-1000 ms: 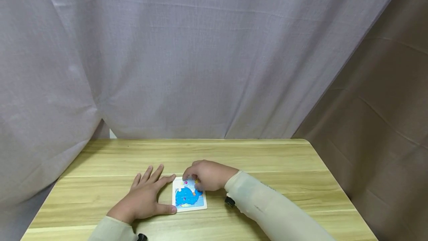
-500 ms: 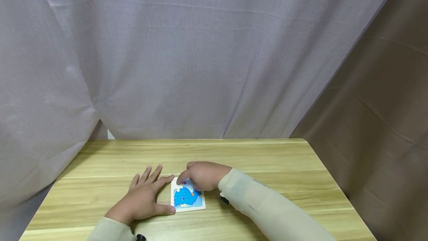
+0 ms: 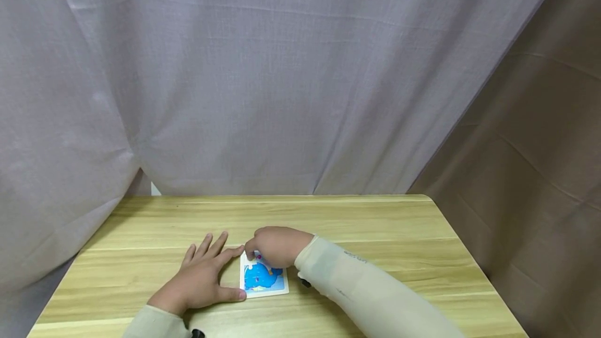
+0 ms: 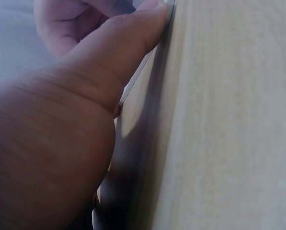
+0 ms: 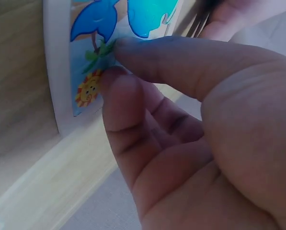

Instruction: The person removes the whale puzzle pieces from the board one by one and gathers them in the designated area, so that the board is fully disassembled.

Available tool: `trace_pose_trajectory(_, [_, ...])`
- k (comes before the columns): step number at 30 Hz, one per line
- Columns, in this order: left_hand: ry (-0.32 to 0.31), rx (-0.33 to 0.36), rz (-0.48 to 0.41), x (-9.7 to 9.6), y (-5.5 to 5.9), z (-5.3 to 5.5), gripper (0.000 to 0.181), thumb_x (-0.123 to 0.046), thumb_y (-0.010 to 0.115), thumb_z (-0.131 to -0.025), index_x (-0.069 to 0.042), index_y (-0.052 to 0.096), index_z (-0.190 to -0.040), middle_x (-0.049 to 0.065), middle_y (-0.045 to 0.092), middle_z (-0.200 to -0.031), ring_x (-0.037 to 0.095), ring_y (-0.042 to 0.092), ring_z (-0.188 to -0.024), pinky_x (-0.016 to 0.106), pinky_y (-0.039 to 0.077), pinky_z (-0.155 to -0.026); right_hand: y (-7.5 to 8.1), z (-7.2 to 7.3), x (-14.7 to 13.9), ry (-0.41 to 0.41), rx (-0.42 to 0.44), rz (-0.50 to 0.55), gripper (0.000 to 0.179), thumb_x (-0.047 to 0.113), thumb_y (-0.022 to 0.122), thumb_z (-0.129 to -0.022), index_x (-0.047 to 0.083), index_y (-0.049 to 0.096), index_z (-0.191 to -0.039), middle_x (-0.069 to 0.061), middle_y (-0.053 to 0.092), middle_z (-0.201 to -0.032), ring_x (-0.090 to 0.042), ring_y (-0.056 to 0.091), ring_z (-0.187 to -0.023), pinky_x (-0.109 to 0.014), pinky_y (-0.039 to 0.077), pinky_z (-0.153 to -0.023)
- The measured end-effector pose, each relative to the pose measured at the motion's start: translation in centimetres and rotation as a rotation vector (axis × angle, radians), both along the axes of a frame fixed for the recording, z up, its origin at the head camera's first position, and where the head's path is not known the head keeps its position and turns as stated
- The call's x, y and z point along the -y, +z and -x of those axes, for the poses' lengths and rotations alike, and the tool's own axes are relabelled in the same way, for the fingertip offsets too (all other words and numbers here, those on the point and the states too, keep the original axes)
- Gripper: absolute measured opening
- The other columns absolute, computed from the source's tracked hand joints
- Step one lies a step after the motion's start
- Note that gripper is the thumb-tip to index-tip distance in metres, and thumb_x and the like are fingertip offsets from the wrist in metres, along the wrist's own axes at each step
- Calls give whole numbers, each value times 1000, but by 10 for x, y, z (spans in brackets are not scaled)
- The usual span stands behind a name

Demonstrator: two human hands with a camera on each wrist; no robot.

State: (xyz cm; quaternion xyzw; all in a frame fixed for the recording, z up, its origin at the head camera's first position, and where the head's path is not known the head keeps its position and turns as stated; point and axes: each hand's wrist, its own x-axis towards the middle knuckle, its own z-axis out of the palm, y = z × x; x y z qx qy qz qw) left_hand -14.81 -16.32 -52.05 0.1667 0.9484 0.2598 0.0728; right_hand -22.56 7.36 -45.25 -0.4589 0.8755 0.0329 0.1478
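A small square jigsaw puzzle (image 3: 267,293) in a white frame lies flat on the table, showing a blue whale (image 3: 260,277). My left hand (image 3: 199,278) rests beside it with spread fingers, thumb and index fingertip touching the frame's left corners. Over the puzzle's upper part is my right hand (image 3: 280,246), its index finger bent down at the upper left, where a white patch shows. In the right wrist view, the thumb and bent fingers come close together beside a smiling sun picture (image 5: 88,89). Whether a piece sits between those fingertips is hidden.
The wooden table (image 3: 375,249) has its far edge against a grey curtain (image 3: 281,93). A brown cloth (image 3: 526,171) hangs along the right side. Dark wrist devices (image 3: 198,333) show at both sleeves.
My right hand has moved left across the puzzle's top, from the upper right corner to the upper left, its index finger now bent down. My left hand keeps its place at the frame.
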Motion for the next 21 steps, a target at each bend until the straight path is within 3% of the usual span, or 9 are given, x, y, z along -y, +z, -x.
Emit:
trace_pose_trajectory(9, [8, 4, -8, 0, -1, 1, 106, -86, 87, -75, -40, 56, -166, 18, 25, -187, 60, 14, -171, 88, 8, -128, -1, 0, 1, -28, 3, 12, 33, 8, 77, -105, 31, 82, -127, 8, 71, -114, -3, 61, -93, -21, 60, -97])
trace_pose_trajectory(16, [1, -10, -8, 1, -4, 1, 107, -87, 85, -76, -39, 55, -166, 20, 26, -186, 60, 14, -171, 89, 10, -128, -2, -4, 3, -55, -2, 35, 32, 3, 79, -101, 28, 73, -120, 10, 66, -103, -4, 59, -85, -17, 56, -83])
trace_pose_trajectory(21, [-1, -14, -4, 2, -5, 2, 107, -88, 85, -75, -40, 55, -166, 20, 27, -186, 60, 14, -171, 88, 10, -128, -5, -6, 0, -62, -1, 73, 31, 2, 74, -103, 28, 73, -120, 8, 68, -102, -4, 58, -84, -19, 57, -81])
